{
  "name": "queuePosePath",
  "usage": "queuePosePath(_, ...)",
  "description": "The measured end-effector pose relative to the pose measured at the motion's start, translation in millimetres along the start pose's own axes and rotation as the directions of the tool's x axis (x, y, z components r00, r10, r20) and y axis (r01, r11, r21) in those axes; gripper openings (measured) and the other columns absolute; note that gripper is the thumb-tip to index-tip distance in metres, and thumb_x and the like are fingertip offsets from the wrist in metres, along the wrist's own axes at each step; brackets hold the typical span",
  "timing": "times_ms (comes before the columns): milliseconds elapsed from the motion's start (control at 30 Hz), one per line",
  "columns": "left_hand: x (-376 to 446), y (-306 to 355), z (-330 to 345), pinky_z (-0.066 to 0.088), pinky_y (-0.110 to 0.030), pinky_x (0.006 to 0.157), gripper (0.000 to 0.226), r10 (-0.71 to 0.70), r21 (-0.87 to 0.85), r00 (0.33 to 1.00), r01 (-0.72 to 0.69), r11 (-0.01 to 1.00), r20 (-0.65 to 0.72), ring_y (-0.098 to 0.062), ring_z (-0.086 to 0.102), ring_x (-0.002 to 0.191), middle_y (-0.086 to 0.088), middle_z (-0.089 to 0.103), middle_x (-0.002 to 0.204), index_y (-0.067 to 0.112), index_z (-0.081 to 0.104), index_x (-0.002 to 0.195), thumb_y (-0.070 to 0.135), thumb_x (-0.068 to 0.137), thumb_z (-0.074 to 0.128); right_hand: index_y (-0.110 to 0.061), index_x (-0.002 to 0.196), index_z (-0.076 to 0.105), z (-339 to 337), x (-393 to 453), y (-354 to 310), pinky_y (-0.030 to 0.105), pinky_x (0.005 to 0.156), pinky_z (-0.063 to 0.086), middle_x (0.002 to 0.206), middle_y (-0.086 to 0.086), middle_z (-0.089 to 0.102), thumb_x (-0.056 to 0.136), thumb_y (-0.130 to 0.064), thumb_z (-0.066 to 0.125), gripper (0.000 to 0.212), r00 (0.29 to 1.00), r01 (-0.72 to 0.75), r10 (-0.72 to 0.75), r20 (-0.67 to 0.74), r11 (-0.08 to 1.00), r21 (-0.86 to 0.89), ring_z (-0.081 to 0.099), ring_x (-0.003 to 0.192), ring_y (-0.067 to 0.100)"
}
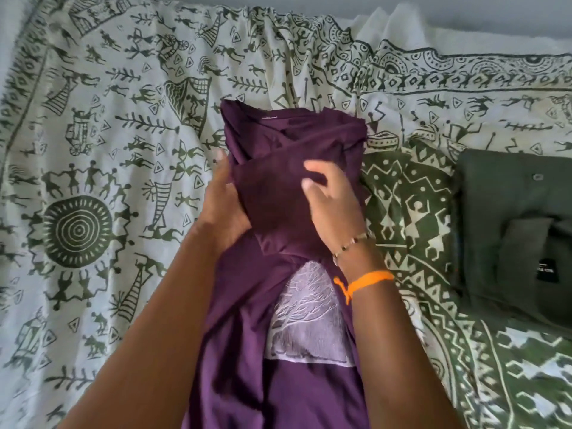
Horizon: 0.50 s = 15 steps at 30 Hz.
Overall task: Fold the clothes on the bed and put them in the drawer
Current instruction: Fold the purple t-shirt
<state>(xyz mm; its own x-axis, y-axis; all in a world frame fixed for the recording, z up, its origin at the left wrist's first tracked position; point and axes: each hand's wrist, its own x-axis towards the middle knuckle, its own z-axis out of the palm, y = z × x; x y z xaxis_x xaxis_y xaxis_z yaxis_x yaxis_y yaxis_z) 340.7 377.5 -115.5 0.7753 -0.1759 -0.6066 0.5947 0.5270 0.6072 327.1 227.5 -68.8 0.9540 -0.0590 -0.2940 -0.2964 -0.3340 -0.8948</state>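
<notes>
Nearest you, the purple cotton T-shirt with a white tree print (278,382) lies lengthwise on the bed's cream bedspread printed with green tribal figures (102,187). Your left hand (223,209) grips its folded left edge; your right hand (328,199), fingers curled, pinches the sleeve fabric laid across it. Further right lies a folded dark grey shirt (507,212).

A bedspread (130,125) printed with dark green figures on cream covers the bed; beyond its far edge, grey wall (464,13).
</notes>
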Motion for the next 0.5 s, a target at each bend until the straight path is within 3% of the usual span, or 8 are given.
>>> queuePosePath(67, 0.3, 0.0, -1.4, 0.055, -0.039, 0.084, 0.038, 0.049, 0.255, 0.984, -0.004, 0.967, -0.171, -0.021, 0.065, 0.102, -0.004, 0.070, 0.105, 0.014, 0.062, 0.112, 0.043, 0.096, 0.043, -0.001, 0.114, 0.058, -5.4, -24.1, 26.7, 0.032, 0.099, 0.038, 0.117, 0.016, 0.056, 0.083, 0.001, 0.057, 0.031, 0.991, 0.020, -0.044, -0.126, 0.982, -0.186, 0.053, 0.109, 0.031)
queuePosePath(133, 3.7, 1.3, -1.1, 0.054, -0.035, 0.078, 0.015, 0.124, 0.362, 0.933, 0.008, 0.932, -0.339, -0.014, 0.065, 0.086, 0.003, 0.068, 0.090, 0.017, 0.061, 0.097, 0.025, 0.097, 0.048, -0.003, 0.114, 0.057, -5.2, -57.3, 54.7, 0.032, 0.098, 0.030, 0.117, 0.016, 0.055, 0.075, -0.006, 0.065, 0.040, 0.984, -0.017, -0.049, -0.169, 0.928, -0.372, 0.050, 0.110, 0.033)
queuePosePath(200, 4.2, 4.7, 3.1, 0.049, -0.033, 0.073, 0.015, 0.158, 0.310, 0.901, -0.027, 0.950, -0.404, -0.013, 0.061, 0.078, 0.004, 0.064, 0.084, 0.018, 0.059, 0.090, 0.020, 0.098, 0.047, -0.005, 0.117, 0.056, -3.0, -91.2, 79.6, 0.035, 0.097, 0.028, 0.120, 0.015, 0.053, 0.065, -0.012, 0.072, 0.054, 0.980, -0.070, -0.042, -0.195, 0.842, -0.535, 0.048, 0.111, 0.034)
queuePosePath(267, 3.7, 1.4, 6.7, 0.047, -0.034, 0.079, 0.015, 0.284, 0.419, 0.826, -0.065, 0.906, -0.486, -0.018, 0.061, 0.089, 0.002, 0.063, 0.092, 0.019, 0.062, 0.097, 0.019, 0.097, 0.046, -0.007, 0.114, 0.057, -3.6, -121.1, 100.6, 0.042, 0.093, 0.034, 0.120, 0.015, 0.053, 0.056, -0.010, 0.076, 0.062, 0.974, -0.131, -0.017, -0.225, 0.767, -0.628, 0.049, 0.108, 0.037)
queuePosePath(333, -12.6, -12.4, 16.1, 0.042, -0.031, 0.097, 0.031, 0.499, 0.617, 0.700, -0.106, 0.780, -0.511, -0.021, 0.055, 0.112, -0.002, 0.056, 0.119, 0.015, 0.053, 0.123, 0.018, 0.092, 0.050, -0.007, 0.109, 0.058, -6.3, -145.9, 115.2, 0.045, 0.087, 0.038, 0.117, 0.016, 0.054, 0.047, -0.004, 0.076, 0.064, 0.966, -0.179, 0.000, -0.259, 0.725, -0.665, 0.051, 0.103, 0.040)
queuePosePath(400, -43.9, -38.0, 29.7, 0.036, -0.031, 0.104, 0.046, 0.669, 0.781, 0.590, -0.102, 0.617, -0.452, -0.022, 0.048, 0.115, -0.005, 0.045, 0.128, 0.013, 0.044, 0.130, 0.018, 0.086, 0.058, -0.005, 0.103, 0.060, -9.0, -169.5, 123.5, 0.047, 0.083, 0.042, 0.113, 0.020, 0.055, 0.040, 0.003, 0.075, 0.065, 0.950, -0.233, 0.012, -0.313, 0.694, -0.681, 0.053, 0.097, 0.042)
queuePosePath(433, -59.9, -55.0, 35.3, 0.034, -0.031, 0.101, 0.042, 0.711, 0.836, 0.580, -0.090, 0.541, -0.397, -0.022, 0.047, 0.110, -0.005, 0.046, 0.123, 0.012, 0.048, 0.124, 0.017, 0.084, 0.061, -0.003, 0.100, 0.061, -10.2, -179.8, 126.1, 0.049, 0.081, 0.044, 0.110, 0.022, 0.056, 0.037, 0.007, 0.075, 0.065, 0.941, -0.255, 0.012, -0.339, 0.683, -0.684, 0.054, 0.093, 0.043)
queuePosePath(500, -93.8, -96.7, 45.6, 0.036, -0.031, 0.091, 0.021, 0.633, 0.866, 0.696, -0.032, 0.499, -0.339, -0.024, 0.052, 0.100, -0.004, 0.058, 0.106, 0.012, 0.059, 0.103, 0.013, 0.083, 0.062, 0.001, 0.096, 0.062, -14.7, -202.4, 130.7, 0.051, 0.079, 0.046, 0.105, 0.027, 0.056, 0.033, 0.013, 0.073, 0.065, 0.924, -0.288, 0.014, -0.381, 0.680, -0.675, 0.054, 0.088, 0.045)
